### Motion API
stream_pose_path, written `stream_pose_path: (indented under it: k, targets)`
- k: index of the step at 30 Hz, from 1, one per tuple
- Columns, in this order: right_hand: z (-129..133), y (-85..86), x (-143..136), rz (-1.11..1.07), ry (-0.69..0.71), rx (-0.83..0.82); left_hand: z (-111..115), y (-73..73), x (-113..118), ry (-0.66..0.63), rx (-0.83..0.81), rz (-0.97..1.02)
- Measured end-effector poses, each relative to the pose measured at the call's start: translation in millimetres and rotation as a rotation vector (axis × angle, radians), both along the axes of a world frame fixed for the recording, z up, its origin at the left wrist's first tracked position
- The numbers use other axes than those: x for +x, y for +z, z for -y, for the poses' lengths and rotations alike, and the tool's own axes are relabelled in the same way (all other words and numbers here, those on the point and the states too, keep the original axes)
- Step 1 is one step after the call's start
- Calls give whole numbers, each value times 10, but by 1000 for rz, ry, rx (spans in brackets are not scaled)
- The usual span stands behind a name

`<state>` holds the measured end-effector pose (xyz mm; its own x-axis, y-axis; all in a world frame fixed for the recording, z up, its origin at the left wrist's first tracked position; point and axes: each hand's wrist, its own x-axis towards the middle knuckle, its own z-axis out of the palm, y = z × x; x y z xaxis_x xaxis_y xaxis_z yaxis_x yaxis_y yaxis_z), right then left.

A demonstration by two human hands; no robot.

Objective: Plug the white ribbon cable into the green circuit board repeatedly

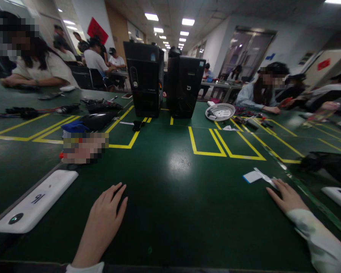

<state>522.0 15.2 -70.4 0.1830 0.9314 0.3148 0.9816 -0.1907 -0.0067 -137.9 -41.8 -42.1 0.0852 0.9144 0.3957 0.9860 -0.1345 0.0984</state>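
My left hand (104, 218) lies palm down on the green table (170, 212), its fingers stretched out and slightly apart, with nothing in it. Farther right, my right hand (290, 197) rests low over the tabletop with thumb and fingers apart. Its fingertips reach the end of a white glossy strip (263, 176). Beside that strip lies a small white flat piece with a blue edge (252, 177). Whether the two are joined, I cannot tell.
A white device marked 16 (42, 201) lies at left. Two black computer towers (186, 87) stand behind yellow tape rectangles (210, 153). A white basket (220, 112) holds small items. Cables (25, 112) and a black-and-blue object (88, 123) lie left. Seated people (48, 70) surround the tables.
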Motion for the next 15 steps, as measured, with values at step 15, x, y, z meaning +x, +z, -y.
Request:
stream_pose_path:
  k: [15]
  targets:
    - [-337, 299, -2454, -234, 962, -6, -17, 3, -68, -2, -38, 68]
